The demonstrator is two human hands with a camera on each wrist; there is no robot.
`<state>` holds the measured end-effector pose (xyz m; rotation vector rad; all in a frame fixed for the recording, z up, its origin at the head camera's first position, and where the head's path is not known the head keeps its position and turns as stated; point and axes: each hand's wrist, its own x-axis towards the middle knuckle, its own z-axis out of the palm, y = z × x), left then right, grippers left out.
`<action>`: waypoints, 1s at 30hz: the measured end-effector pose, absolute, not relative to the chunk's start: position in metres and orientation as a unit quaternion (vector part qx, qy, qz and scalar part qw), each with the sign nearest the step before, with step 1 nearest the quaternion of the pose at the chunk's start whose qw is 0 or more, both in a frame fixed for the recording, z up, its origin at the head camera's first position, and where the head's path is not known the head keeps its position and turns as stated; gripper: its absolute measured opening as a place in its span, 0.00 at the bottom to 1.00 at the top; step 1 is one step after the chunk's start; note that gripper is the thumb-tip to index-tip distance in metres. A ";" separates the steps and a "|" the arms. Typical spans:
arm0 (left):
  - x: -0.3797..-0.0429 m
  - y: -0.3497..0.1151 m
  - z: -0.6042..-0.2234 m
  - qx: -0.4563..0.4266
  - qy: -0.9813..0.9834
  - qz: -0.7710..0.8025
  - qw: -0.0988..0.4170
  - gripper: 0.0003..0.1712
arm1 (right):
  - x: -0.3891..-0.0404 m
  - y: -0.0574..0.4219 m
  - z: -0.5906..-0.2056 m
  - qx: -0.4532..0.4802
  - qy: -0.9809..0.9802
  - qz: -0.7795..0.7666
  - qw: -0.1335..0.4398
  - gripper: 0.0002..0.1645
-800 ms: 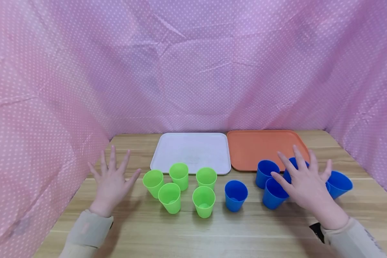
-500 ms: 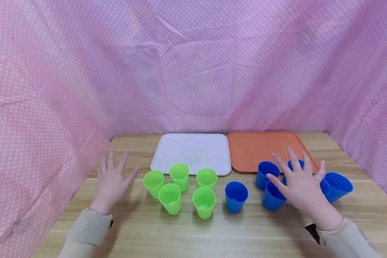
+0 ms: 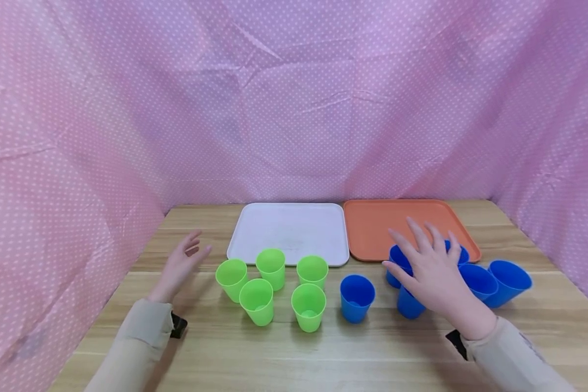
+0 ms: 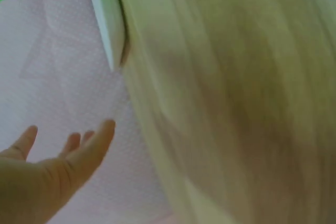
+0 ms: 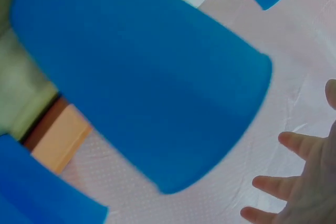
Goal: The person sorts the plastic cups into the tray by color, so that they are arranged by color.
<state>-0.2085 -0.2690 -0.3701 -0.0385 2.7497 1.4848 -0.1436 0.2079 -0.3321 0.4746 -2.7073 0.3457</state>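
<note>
My left hand (image 3: 178, 267) hovers over the table's left side, turned on edge with its fingers loosely bent and holding nothing. Just right of it stand several green cups (image 3: 257, 302), mouths up. In the left wrist view, the left hand (image 4: 47, 182) has thumb and fingers apart. My right hand (image 3: 433, 275) is spread above a group of blue cups (image 3: 509, 283), partly covering some of them. One blue cup (image 3: 356, 299) stands apart, beside the green ones. The right wrist view has a blue cup (image 5: 142, 77) up close, with the fingers of the right hand (image 5: 310, 177) beyond its rim.
A white tray (image 3: 289, 226) lies behind the green cups, and an orange tray (image 3: 392, 223) adjoins it on the right, behind the blue cups. The wooden table (image 3: 274, 362) is enclosed by a pink dotted cloth (image 3: 294, 109) at the back and sides.
My left hand has turned from flat and spread to on edge, with fingers drawn together. My right hand has moved left over the blue cups, uncovering those at the right. The cups stay put.
</note>
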 end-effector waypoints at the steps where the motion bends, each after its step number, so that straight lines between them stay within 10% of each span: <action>1: -0.211 -0.269 -0.372 -0.012 0.872 0.490 0.018 0.43 | -0.144 0.205 -0.330 0.178 -0.958 0.123 0.190 0.37; 30: -0.254 -0.255 -0.405 0.027 0.849 0.510 0.137 0.40 | -0.187 0.130 -0.277 0.405 -0.904 0.105 0.088 0.37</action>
